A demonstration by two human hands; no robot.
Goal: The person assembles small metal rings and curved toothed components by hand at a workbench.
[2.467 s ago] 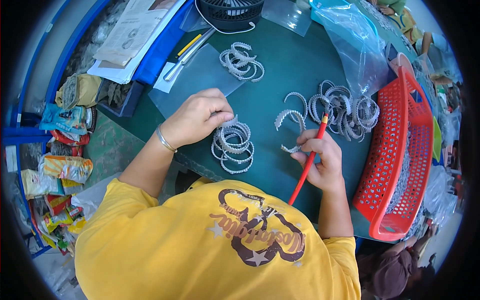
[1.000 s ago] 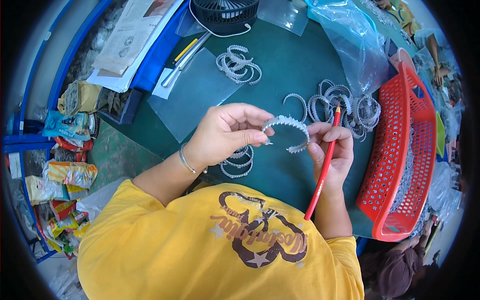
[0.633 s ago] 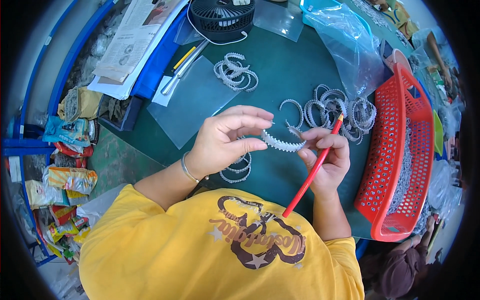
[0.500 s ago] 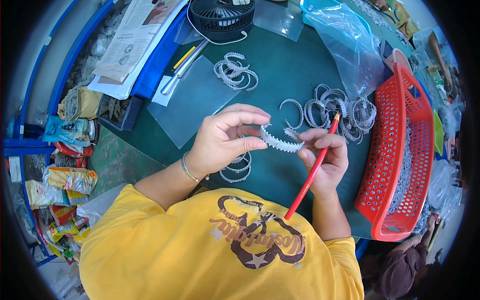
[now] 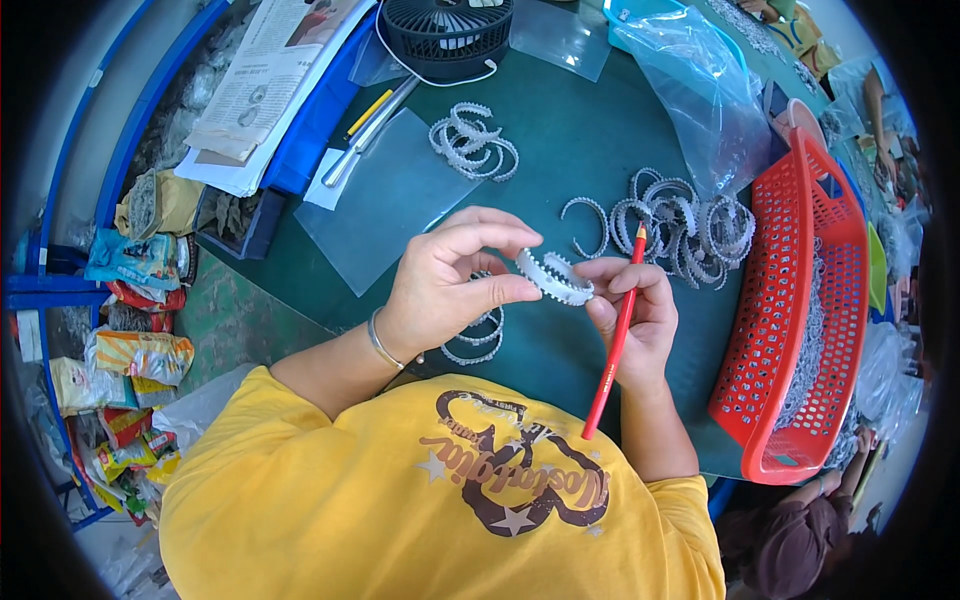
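Observation:
Over the near part of the table, a pale grey, open cuff bangle [image 5: 562, 290] with toothed edges spans the gap between my two hands. My left hand [image 5: 440, 275] pinches its left end between thumb and fingers. The thumb and forefinger of my right hand [image 5: 640, 315] grip its right side. A red pencil [image 5: 616, 350] also rests in my right hand, tip pointing up and away. Partly behind my left hand lie similar grey bangles [image 5: 478, 352]. Another bangle group [image 5: 472, 143] sits farther off, and a larger heap [image 5: 690, 225] lies beyond my right hand.
A red perforated basket [image 5: 770, 400] holding grey pieces stands at the right. At the back are a black fan [image 5: 447, 40] and a clear plastic bag [image 5: 705, 110]. A clear sheet [image 5: 365, 220], tweezers [image 5: 350, 160] and newspapers [image 5: 245, 100] lie left. Other people are at far right.
The bangle has been turned so its round opening shows more. My right hand has shifted slightly left, and the red pencil has swung to a more upright slant.

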